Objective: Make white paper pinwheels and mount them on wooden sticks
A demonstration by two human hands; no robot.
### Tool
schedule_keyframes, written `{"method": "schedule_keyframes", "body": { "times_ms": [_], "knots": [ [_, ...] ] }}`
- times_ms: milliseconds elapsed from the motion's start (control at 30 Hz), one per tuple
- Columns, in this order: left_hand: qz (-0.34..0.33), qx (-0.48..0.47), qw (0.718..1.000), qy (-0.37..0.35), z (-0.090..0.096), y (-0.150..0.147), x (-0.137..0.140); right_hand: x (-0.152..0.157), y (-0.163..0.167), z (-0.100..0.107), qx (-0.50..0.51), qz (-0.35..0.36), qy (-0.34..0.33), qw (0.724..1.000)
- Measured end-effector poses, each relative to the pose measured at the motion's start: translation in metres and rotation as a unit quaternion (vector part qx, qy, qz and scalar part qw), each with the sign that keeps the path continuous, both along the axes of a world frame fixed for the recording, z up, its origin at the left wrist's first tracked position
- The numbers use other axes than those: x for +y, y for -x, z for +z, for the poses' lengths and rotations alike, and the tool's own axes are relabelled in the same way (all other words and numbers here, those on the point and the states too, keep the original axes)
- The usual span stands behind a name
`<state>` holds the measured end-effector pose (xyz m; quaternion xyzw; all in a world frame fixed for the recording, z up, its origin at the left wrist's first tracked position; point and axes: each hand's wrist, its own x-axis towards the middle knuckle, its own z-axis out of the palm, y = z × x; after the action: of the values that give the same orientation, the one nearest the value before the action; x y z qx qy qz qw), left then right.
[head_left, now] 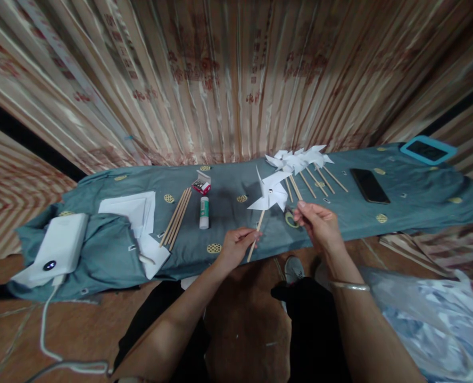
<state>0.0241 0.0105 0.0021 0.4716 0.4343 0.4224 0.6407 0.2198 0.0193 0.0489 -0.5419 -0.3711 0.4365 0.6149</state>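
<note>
Partly hidden, green ring [288, 219]; left hand [238, 246] pinches pinwheel [271, 192] by stick [261, 219]; right hand [319, 223] curled, hold unclear.

The left hand [238, 246] and right hand [320, 226] are bare, as are the forearms. A bangle [350, 286], silvery, narrow and smooth, rings the right wrist. To the left of the bangle and lower, the trousers [316, 335] are plain black with loose, soft folds. Left of the bangle and slightly higher shows a grey shoe [294, 268], its details blurred.
</note>
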Motion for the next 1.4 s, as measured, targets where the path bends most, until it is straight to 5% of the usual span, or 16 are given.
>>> {"method": "schedule_keyframes", "body": {
  "times_ms": [167,1400],
  "knots": [
    [-0.027,0.006,1.0,-0.011,0.001,0.002,-0.003,0.009,-0.013,-0.007,0.023,-0.07,-0.011,0.997],
    [-0.028,0.019,0.999,-0.026,0.003,0.005,-0.004,0.007,0.017,-0.012,0.139,0.045,0.059,0.988]
  ]
}}
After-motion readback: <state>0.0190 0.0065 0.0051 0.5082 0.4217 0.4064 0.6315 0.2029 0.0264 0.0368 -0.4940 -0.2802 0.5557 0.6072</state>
